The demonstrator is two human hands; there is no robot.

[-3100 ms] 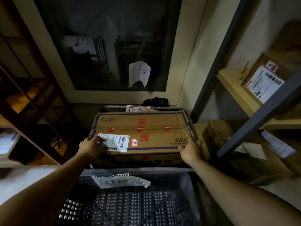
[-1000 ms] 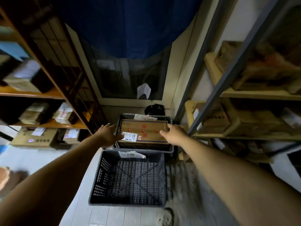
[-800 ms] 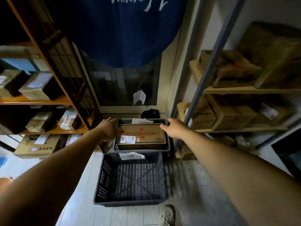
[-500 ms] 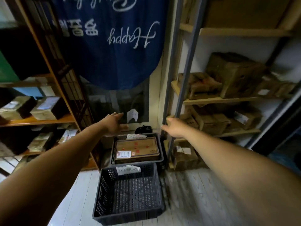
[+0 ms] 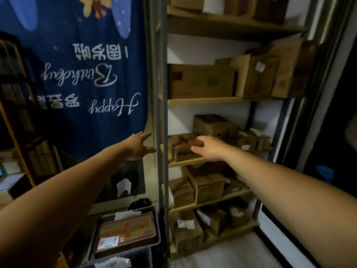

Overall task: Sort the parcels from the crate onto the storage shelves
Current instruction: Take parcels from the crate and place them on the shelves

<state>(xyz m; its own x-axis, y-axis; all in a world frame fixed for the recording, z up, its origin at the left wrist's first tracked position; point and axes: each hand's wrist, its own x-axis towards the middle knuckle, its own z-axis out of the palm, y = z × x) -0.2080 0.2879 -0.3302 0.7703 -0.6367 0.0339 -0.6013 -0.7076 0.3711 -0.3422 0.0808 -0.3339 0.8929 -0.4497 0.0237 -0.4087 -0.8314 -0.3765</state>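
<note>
A flat brown parcel (image 5: pixel 127 232) with a white label and red stickers lies in a dark crate (image 5: pixel 157 227) on the floor at bottom centre. My left hand (image 5: pixel 138 147) is raised, fingers spread and holding nothing, in front of a blue hanging cloth. My right hand (image 5: pixel 209 148) is also raised, fingers apart and holding nothing, in front of a brown parcel (image 5: pixel 182 147) on the middle board of the right-hand shelves (image 5: pixel 202 101). Both hands are well above the crate.
The right shelves hold several cardboard boxes on every level, with a grey upright post (image 5: pixel 163 113) at their left edge. A second dark crate (image 5: pixel 135 261) sits at the bottom edge. Brown shelves (image 5: pixel 13 132) stand at left. The blue cloth (image 5: pixel 81 74) covers the window.
Both hands let go of the flat parcel, leaving it in the far crate, and rose. The view swung up and right, from the crates to the right-hand shelves.
</note>
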